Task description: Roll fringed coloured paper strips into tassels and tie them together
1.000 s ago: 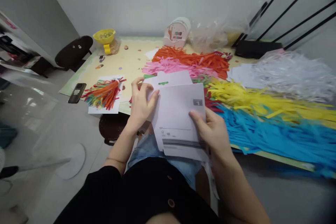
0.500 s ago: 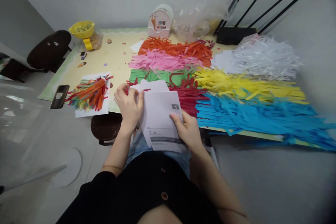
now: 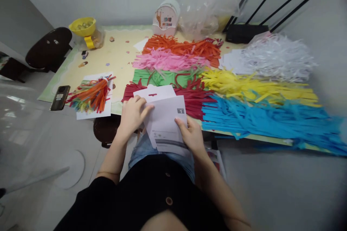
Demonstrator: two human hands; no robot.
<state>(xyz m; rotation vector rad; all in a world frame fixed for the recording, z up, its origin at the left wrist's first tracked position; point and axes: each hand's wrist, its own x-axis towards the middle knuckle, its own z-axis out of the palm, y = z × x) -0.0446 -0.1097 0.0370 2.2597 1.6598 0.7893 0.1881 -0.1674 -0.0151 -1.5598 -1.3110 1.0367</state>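
Both hands pinch 1 white envelope (image 3: 166, 122) over the lap: left hand (image 3: 132, 116) closed on its upper-left edge, right hand (image 3: 192, 135) on its right edge; beyond, a table (image 3: 119, 57) with coloured paper strips (image 3: 238, 90); grey walls.

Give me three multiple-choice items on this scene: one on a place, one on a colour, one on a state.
1. Where does the phone lie?
A. at the table's left edge
B. on the blue strips
C. on the person's lap

2. What colour are the strips nearest the right hand?
A. pink
B. blue
C. white

3. How do the hands stand with the white packet?
A. both hold it
B. only the left hand holds it
C. neither touches it

Key: A, it lies beside the mixed strip bundle; B, blue lies right of that hand; A, fingers grip both sides.
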